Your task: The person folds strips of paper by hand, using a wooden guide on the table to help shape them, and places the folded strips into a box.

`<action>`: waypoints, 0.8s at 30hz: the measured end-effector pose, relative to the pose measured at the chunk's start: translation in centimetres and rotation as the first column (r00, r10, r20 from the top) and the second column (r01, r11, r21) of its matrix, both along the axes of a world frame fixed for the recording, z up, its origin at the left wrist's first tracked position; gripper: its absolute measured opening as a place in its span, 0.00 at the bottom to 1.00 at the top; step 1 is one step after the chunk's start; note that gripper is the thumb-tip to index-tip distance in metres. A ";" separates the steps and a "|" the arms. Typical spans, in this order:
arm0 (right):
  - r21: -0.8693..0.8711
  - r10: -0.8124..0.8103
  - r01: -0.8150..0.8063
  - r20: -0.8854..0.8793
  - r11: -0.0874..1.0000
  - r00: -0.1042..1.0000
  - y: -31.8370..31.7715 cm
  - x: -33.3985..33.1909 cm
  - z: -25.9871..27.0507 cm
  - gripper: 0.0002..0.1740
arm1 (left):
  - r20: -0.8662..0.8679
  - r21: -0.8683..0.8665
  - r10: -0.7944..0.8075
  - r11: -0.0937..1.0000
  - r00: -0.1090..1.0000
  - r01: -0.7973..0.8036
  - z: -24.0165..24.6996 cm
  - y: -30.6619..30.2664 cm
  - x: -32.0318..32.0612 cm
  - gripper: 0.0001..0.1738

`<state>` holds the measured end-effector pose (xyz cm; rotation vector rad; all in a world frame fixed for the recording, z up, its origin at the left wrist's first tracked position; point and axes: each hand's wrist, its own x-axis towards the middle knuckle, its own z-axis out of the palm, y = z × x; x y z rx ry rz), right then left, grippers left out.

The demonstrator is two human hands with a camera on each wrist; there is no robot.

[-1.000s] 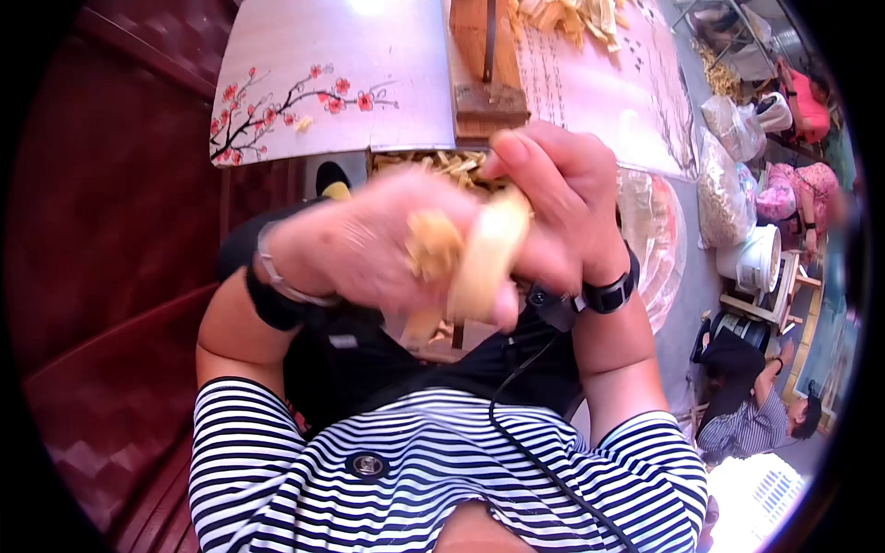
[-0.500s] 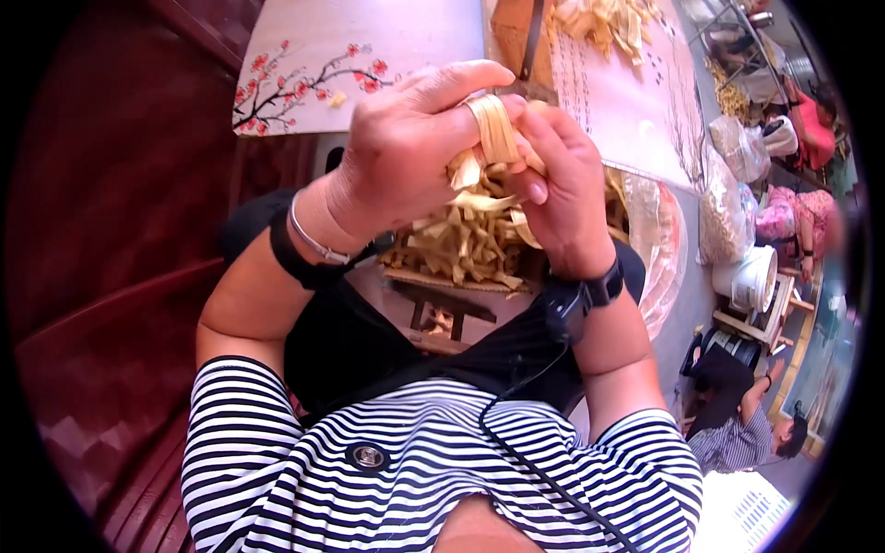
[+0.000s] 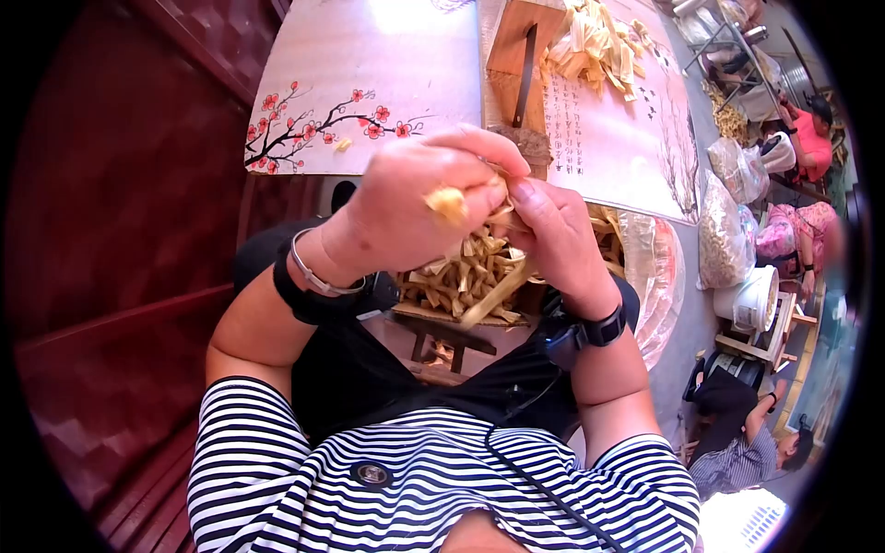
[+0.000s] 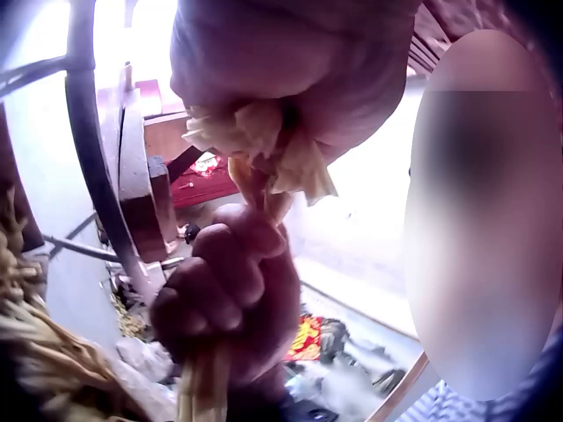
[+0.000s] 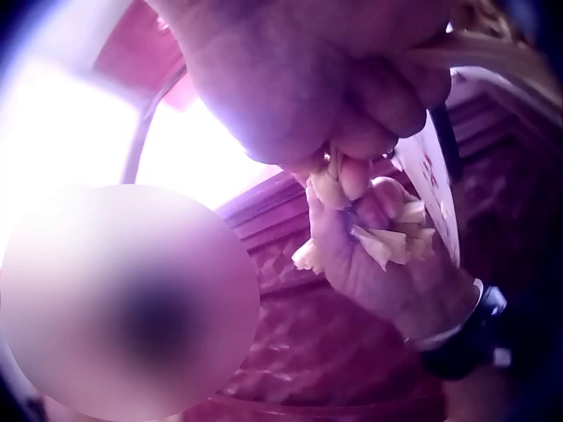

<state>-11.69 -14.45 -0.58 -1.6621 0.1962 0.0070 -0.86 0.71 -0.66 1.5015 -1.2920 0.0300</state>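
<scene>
My left hand [image 3: 406,198] curls round a pale yellow flat strip [image 3: 447,205], whose frilled end pokes out of the fist. In the left wrist view, ragged ends [image 4: 303,167] of it fan out below the palm. Close against it, my right hand [image 3: 562,235] pinches the strip's other part between thumb and fingers. A long flat tail [image 4: 204,382] leaves the bottom of the right fist. The fingers hide how the strip is folded between the hands. Beneath them lies a heap of similar yellow pieces [image 3: 452,286].
Ahead stands a table [image 3: 323,92] printed with blossom branches, bearing a wooden block [image 3: 516,55] with a dark metal strip. More yellow strips [image 3: 599,46] are piled beside the block. Filled plastic bags [image 3: 724,240], a white bucket [image 3: 749,300] and several people are at the right.
The hands, blurred a second ago, came together above the heap. Since half a second ago, the band looped over the left fingers has left sight, and a tail now hangs below the right hand.
</scene>
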 end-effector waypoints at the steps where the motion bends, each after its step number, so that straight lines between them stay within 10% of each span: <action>1: 0.181 0.062 -0.048 -0.073 0.982 0.995 -0.2 0.0 0.2 0.22 | -0.137 -0.048 -0.028 0.999 0.990 0.021 0.5 0.4 0.2 0.05; 7: 0.682 0.222 -0.146 -0.025 0.717 0.975 -0.3 -0.3 -1.2 0.26 | -0.759 -0.328 -0.260 0.945 0.597 -0.005 0.7 2.3 1.5 0.06; 11: 0.651 0.100 -0.024 -0.080 0.759 0.992 -0.5 0.2 -1.5 0.24 | -0.676 -0.073 0.014 0.994 0.737 -0.086 0.8 1.8 1.2 0.09; 13: 0.627 0.089 0.003 -0.115 0.779 0.989 -0.5 0.4 -1.2 0.23 | -0.721 -0.119 -0.098 0.993 0.686 0.016 -0.8 0.7 1.1 0.08; 18: 0.306 -0.058 0.118 -0.198 0.945 0.979 -0.9 0.2 0.2 0.14 | -0.814 0.030 -0.035 0.994 0.580 0.102 0.3 1.0 0.8 0.04; 24: -0.237 -0.408 0.479 0.291 0.845 0.865 -2.9 2.0 0.4 0.08 | -0.670 0.134 0.194 0.981 0.716 -0.140 1.1 -1.5 1.9 0.08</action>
